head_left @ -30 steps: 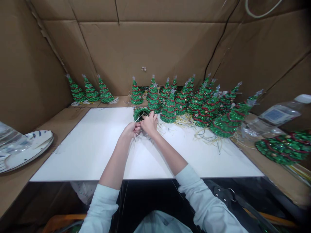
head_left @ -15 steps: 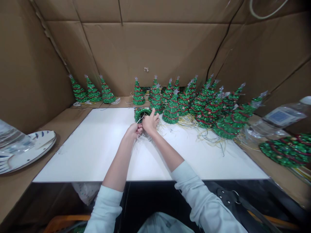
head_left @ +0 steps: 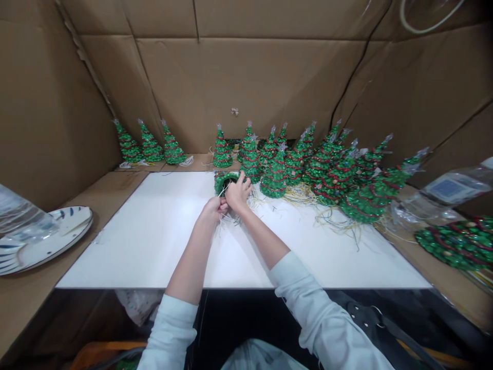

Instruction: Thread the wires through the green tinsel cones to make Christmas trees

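A green tinsel Christmas tree [head_left: 220, 179] lies on the white board, its dark hollow base facing me. White wires [head_left: 224, 189] come out of that opening. The fingers of my left hand [head_left: 215, 207] are closed around these wires just below the rim. Over the right side of the opening, my right hand [head_left: 238, 193] grips the tree, with some fingers raised along its edge; its thumb side is partly hidden inside the base. Loose wire ends lie on the board under both hands.
Several upright trees [head_left: 273, 174] with red garlands and clear stars crowd the back right, with yellow and white wires [head_left: 304, 194]. Three more trees [head_left: 151, 149] stand back left. Plastic bottles [head_left: 449, 187] and a plate [head_left: 73, 234] flank the white board [head_left: 146, 246]. Cardboard walls [head_left: 246, 77] enclose the table.
The whole view has shifted slightly. Both hands stay at the tree's base with the wires, and their grip looks nearly the same.
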### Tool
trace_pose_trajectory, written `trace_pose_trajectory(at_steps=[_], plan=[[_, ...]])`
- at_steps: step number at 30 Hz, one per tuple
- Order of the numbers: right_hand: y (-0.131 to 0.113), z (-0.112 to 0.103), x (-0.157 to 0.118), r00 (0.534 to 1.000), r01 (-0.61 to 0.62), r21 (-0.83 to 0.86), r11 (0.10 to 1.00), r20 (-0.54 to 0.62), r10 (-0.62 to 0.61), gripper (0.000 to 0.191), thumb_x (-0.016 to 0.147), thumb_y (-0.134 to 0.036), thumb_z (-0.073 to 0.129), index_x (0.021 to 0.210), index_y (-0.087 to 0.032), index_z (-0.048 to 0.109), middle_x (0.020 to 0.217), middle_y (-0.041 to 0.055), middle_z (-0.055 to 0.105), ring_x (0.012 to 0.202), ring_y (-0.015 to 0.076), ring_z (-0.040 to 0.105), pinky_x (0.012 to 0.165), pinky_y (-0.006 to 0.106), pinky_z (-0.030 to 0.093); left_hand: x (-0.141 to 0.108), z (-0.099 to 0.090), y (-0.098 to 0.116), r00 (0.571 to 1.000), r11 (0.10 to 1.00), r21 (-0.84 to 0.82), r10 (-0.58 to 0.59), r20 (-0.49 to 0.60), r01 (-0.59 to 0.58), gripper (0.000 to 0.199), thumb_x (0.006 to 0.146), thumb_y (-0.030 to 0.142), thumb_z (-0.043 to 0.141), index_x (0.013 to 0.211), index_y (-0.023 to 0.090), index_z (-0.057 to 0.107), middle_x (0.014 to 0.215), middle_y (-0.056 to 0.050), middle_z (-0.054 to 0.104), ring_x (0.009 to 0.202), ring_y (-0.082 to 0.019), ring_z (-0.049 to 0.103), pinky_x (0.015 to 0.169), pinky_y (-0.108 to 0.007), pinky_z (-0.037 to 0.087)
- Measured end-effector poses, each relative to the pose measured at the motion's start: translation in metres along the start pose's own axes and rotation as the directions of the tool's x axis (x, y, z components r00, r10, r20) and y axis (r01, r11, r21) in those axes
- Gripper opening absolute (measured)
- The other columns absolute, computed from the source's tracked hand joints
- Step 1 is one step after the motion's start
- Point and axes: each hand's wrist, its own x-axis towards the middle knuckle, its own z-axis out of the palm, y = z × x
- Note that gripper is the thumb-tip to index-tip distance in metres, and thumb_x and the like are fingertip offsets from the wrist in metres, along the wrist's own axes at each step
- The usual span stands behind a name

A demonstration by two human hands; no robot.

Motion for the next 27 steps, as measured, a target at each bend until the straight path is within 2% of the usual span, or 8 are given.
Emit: trace_pose_trajectory(at_steps=[8,16,22,27], plan=[[0.002,-0.003,-0.006,1.000,0.030,-0.025,0.999,-0.006,-0.030,0.027,0.081,-0.019,0.042,0.085,-0.016,0.069,0.147,0.0040,0.016,0.122,0.0326,0.024,0.092,0.046,0.028,-0.001,0.000,0.001,1.000,1.000,-0.008,0.002,-0.016,-0.002,0.028,0.067,-0.005,0.031,0.056,0.019,0.023,0.038,0.009,0.021,0.024,-0.001,0.017,0.026,-0.010,0.007],[0.000,0.000,-0.005,0.996,0.091,-0.097,0.991,0.027,-0.089,0.032,0.082,-0.017,0.039,0.092,-0.016,0.069,0.148,0.0051,0.014,0.128,0.0349,0.018,0.095,0.049,0.026,0.002,-0.003,0.000,0.999,1.000,-0.029,0.000,-0.033,0.000,0.029,0.071,-0.004,0.031,0.056,0.019,0.024,0.038,0.009,0.020,0.024,-0.001,0.016,0.027,-0.010,0.008],[-0.008,-0.001,0.000,0.998,0.053,-0.082,0.995,0.031,-0.051,0.035,0.084,-0.013,0.035,0.097,-0.013,0.067,0.142,0.0147,0.028,0.126,0.0311,0.025,0.097,0.046,0.026,0.006,-0.006,0.001,1.000,0.998,-0.068,0.005,-0.026,-0.007,0.029,0.073,-0.004,0.033,0.056,0.019,0.024,0.037,0.010,0.020,0.024,0.000,0.016,0.027,-0.010,0.007],[-0.011,-0.003,0.002,1.000,-0.016,-0.068,0.998,0.001,0.016,0.033,0.084,-0.013,0.036,0.090,-0.015,0.069,0.135,0.0150,0.036,0.122,0.0308,0.030,0.096,0.047,0.025,0.009,-0.008,0.000,1.000,0.994,-0.106,0.000,0.008,0.001,0.028,0.072,0.000,0.042,0.056,0.018,0.027,0.038,0.011,0.019,0.026,0.000,0.015,0.027,-0.010,0.007]])
